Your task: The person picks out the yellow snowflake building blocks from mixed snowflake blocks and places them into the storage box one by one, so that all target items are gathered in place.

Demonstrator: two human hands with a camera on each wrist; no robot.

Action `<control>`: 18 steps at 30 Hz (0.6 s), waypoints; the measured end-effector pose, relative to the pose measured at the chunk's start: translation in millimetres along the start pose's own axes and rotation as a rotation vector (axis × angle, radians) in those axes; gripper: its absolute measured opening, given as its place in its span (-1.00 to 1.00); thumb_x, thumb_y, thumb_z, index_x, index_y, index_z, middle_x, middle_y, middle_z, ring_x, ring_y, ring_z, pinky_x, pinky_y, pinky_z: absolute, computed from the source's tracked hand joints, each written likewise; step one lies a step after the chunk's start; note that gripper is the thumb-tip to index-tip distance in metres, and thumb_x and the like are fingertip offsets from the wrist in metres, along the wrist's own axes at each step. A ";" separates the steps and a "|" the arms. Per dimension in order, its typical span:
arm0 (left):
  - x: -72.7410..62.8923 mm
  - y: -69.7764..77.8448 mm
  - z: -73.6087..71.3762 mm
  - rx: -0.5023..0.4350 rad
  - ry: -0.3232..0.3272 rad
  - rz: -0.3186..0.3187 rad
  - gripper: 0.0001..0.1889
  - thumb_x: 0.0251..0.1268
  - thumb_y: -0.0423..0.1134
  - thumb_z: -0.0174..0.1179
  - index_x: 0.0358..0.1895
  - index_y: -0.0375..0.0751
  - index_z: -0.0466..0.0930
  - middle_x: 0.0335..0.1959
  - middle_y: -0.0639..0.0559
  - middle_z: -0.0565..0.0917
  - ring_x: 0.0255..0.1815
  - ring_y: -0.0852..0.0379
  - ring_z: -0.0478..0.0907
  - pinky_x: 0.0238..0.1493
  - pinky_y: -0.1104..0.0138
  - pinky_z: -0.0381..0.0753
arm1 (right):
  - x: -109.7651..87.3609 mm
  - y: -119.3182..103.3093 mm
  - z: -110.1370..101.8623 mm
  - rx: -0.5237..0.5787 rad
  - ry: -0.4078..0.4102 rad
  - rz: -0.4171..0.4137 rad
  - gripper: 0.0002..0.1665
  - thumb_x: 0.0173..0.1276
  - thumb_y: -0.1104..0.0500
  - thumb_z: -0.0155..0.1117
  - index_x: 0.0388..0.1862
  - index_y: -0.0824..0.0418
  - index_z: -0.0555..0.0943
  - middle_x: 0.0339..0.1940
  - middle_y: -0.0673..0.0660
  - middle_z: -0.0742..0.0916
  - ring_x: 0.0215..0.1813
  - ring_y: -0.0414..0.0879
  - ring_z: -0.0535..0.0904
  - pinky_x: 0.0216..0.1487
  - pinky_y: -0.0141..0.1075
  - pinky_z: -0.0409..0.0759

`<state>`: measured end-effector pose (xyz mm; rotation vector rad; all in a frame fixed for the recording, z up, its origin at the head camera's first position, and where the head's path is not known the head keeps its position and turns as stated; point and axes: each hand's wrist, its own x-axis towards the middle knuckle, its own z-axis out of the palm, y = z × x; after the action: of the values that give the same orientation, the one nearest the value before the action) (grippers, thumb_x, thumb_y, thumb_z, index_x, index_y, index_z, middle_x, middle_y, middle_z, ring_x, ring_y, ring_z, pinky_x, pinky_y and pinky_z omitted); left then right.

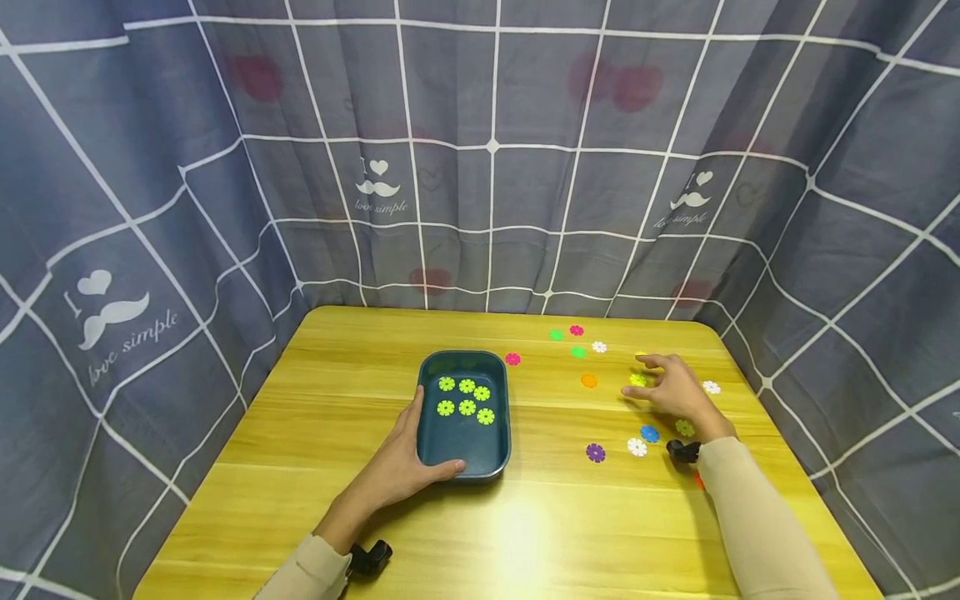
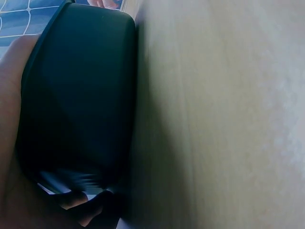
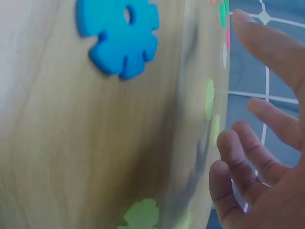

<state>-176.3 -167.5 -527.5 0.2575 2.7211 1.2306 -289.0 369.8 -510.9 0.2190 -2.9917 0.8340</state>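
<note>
A dark teal rectangular tray (image 1: 463, 454) stands on the table, with several yellow-green notched flower-shaped discs (image 1: 467, 407) lying in two rows inside. My left hand (image 1: 397, 462) holds the tray at its near left corner, thumb over the near rim and fingers along the left side. In the left wrist view the tray's outer wall (image 2: 81, 90) fills much of the picture. My right hand (image 1: 678, 392) hovers over the table's right side, thumb and fingers spread and nothing between them. Closest to its fingertips is a yellow-green disc (image 1: 638, 380); another yellow one is partly hidden behind the fingers.
Loose discs lie across the right half: blue (image 1: 649, 433), purple (image 1: 596, 452), white (image 1: 637, 447), orange (image 1: 588, 381), green (image 1: 578, 352) and pink (image 1: 513, 359). A red disc (image 1: 700, 481) is mostly under the right sleeve. Grey checked curtains (image 1: 465, 183) enclose the wooden table.
</note>
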 end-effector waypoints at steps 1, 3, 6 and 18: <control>-0.3 0.6 -0.2 -0.001 0.003 0.002 0.60 0.22 0.41 0.70 0.99 0.24 -0.46 1.01 -0.24 -0.06 0.93 -0.47 0.17 0.76 -0.48 0.38 | 0.7 2.0 -0.3 0.002 -0.002 0.003 0.11 0.49 -0.25 0.73 0.72 0.40 0.54 0.52 0.56 0.68 0.11 0.28 0.78 0.13 0.17 0.83; -0.8 1.3 -0.1 -0.002 0.016 0.014 0.60 0.21 0.40 0.71 1.00 0.23 -0.44 1.00 -0.28 -0.03 0.92 -0.50 0.19 0.73 -0.50 0.39 | 2.1 5.3 -0.4 0.008 -0.008 0.015 0.12 0.48 -0.25 0.74 0.72 0.41 0.54 0.53 0.56 0.71 0.16 0.34 0.80 0.20 0.22 0.83; -2.7 2.9 -0.2 0.019 0.039 0.035 0.60 0.20 0.39 0.71 1.00 0.20 -0.42 0.98 -0.33 0.02 0.87 -0.54 0.26 0.66 -0.55 0.45 | 2.5 8.5 1.3 0.028 -0.020 0.024 0.11 0.50 -0.24 0.72 0.72 0.43 0.53 0.55 0.57 0.71 0.36 0.49 0.78 0.37 0.36 0.77; -0.8 2.1 -1.2 0.006 0.010 -0.001 0.60 0.22 0.39 0.71 1.00 0.20 -0.45 1.01 -0.27 -0.06 0.92 -0.49 0.19 0.74 -0.48 0.41 | 2.3 13.2 5.0 0.065 -0.032 0.080 -0.11 0.60 -0.10 0.66 0.66 0.40 0.61 0.57 0.53 0.71 0.51 0.58 0.65 0.49 0.44 0.66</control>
<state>-175.5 -167.2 -525.1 0.2514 2.7333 1.2276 -293.1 378.1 -521.8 0.1154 -3.0242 0.9449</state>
